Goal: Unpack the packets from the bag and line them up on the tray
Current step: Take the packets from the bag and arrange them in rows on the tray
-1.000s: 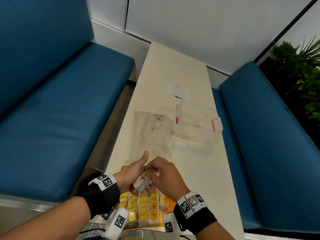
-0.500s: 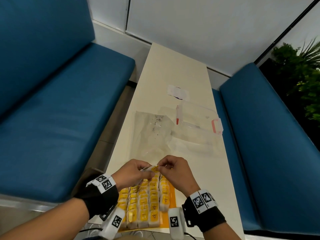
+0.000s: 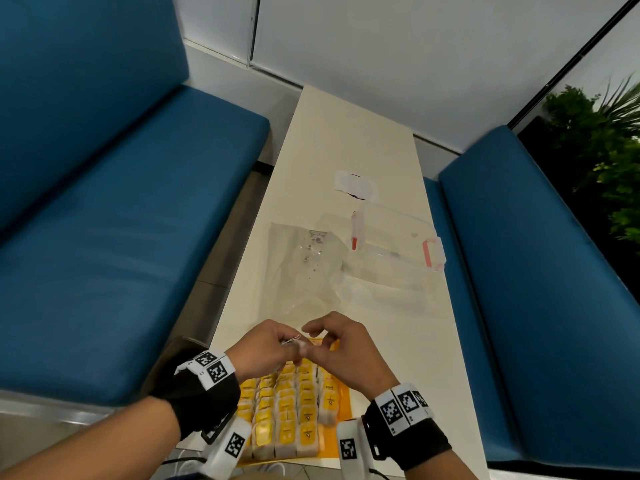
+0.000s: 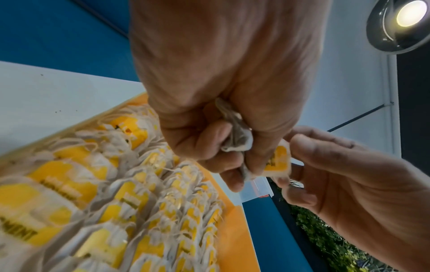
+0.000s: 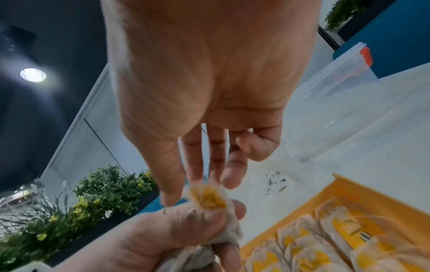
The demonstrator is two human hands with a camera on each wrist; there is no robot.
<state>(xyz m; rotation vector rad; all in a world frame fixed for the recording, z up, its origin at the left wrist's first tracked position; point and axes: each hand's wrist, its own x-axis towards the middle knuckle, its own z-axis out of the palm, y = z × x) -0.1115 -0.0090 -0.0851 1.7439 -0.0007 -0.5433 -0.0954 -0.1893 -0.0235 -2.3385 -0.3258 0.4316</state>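
An orange tray [image 3: 341, 407] at the table's near end holds several rows of white packets with yellow tags [image 3: 287, 410]. Above its far end my left hand [image 3: 292, 348] grips one crumpled white packet [image 4: 237, 141] in curled fingers. My right hand [image 3: 313, 341] meets it from the right and pinches the packet's yellow tag [image 4: 278, 162] between thumb and fingertips; the tag [image 5: 208, 198] looks blurred in the right wrist view. The clear, flat bag [image 3: 304, 268] lies on the table just beyond the hands.
A second clear zip bag with a red slider [image 3: 394, 244] lies to the right of the first, a small white wrapper [image 3: 356, 185] farther back. Blue benches [image 3: 121, 220] [image 3: 536, 289] flank the narrow table [image 3: 346, 133]. A plant [image 3: 609, 150] stands far right.
Both hands have moved with the packet from over the tray's middle to its far end. The right hand now pinches the yellow tag, its other fingers spread.
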